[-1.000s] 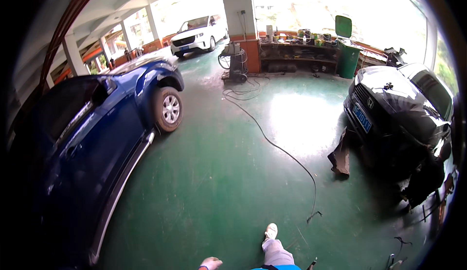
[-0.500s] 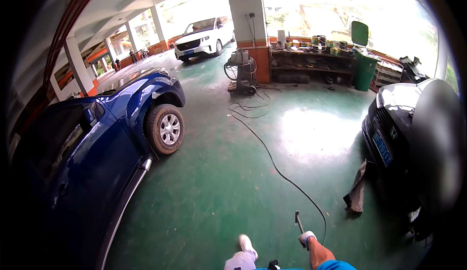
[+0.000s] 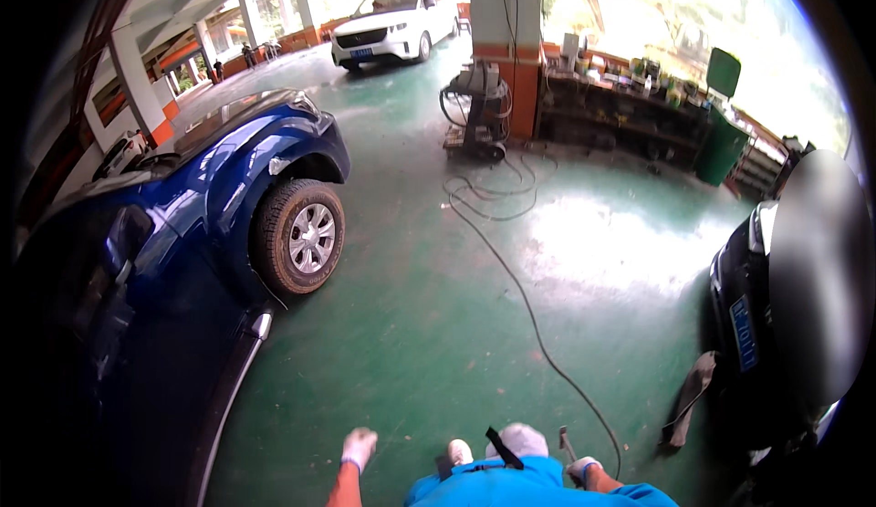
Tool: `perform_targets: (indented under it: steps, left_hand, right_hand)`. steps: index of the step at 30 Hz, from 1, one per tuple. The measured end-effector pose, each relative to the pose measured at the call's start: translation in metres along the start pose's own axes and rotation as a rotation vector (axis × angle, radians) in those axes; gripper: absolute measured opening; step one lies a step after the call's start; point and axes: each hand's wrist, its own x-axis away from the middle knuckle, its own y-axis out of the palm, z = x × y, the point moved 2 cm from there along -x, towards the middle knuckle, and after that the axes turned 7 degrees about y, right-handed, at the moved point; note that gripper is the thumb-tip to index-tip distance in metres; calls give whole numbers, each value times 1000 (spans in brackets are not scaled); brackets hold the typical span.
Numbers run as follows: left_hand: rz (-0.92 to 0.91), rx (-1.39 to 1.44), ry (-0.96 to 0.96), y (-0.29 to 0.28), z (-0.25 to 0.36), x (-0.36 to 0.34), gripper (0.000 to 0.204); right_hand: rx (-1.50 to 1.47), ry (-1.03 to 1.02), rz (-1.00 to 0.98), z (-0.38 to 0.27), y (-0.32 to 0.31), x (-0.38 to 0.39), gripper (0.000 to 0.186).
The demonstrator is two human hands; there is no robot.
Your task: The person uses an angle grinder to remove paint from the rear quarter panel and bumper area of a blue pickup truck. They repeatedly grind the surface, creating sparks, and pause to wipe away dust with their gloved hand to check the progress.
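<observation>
In a white glove, my right hand (image 3: 582, 470) is closed round the handle of a hammer (image 3: 566, 441), low over the green floor. The hammer's head points up and away from me. My left hand (image 3: 359, 448), also in a white glove, hangs to the left of my body with its fingers curled in. Nothing shows in it. The nearest large thing on that side is a blue pickup-like vehicle (image 3: 173, 324), its front wheel (image 3: 312, 238) turned outward.
A dark hose or cable (image 3: 538, 338) snakes across the floor from a wheeled machine (image 3: 476, 110) by the pillar. At right stands a black car (image 3: 730, 279) with a dark cloth-like piece (image 3: 691, 399) beside it. Farther back are a cluttered workbench (image 3: 620, 124), a green bin (image 3: 724, 146) and a white van (image 3: 392, 37).
My left hand has come into view at the lower left. The blue vehicle's wheel looks nearer, and the pillar and bench have shifted right in view. The hammer stays in my right hand.
</observation>
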Motion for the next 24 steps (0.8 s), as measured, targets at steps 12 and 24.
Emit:
perform_targets:
  steps: [12,24]
  left_hand:
    - [-90,-514,385,11,346,-350,63]
    - [-44,169,-657,23,226,-491,28]
  right_hand:
    - [435,-73,-66,-250,-64,-181,27]
    - [-450,-536,182,-765,-447,47,25]
